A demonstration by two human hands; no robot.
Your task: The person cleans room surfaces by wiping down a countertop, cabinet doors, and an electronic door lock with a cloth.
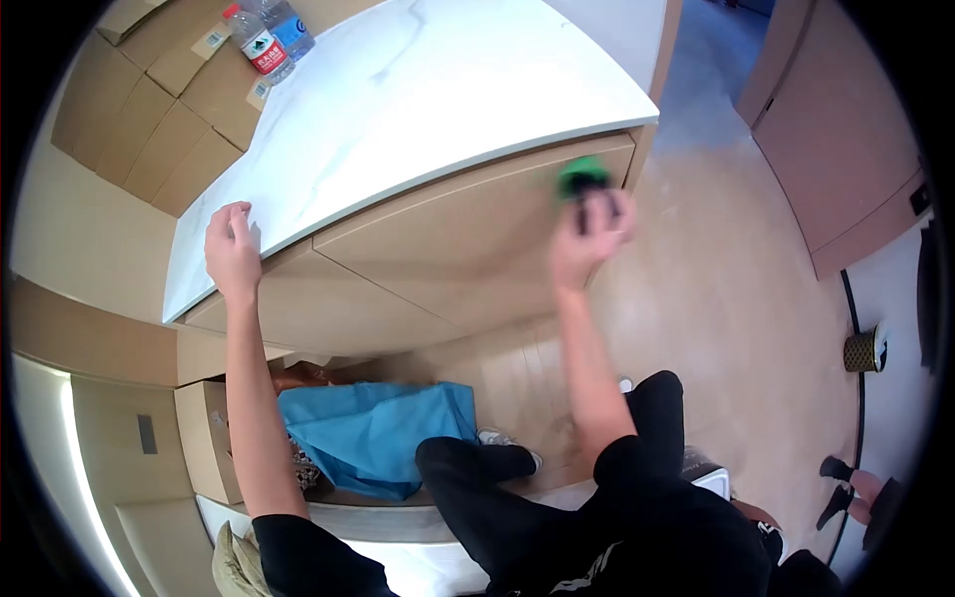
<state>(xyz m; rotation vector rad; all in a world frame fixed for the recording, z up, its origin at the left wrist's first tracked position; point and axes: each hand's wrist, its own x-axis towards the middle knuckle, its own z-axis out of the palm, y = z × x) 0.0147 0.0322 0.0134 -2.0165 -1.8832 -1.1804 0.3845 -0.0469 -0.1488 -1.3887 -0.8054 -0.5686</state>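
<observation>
My right hand is closed around a small green and black object, held in front of the cabinet's drawer front near its right end. Motion blurs it, so its kind cannot be made out. On the left, my left hand rests at the front edge of the white marbled countertop, fingers loosely bent and nothing visible in them. Below the countertop are the wood-coloured cabinet fronts.
Two plastic bottles, one with a red cap, stand at the countertop's back left beside stacked cardboard boxes. A blue bag lies on the floor by my legs. To the right are a door, a wastebasket and another person's legs.
</observation>
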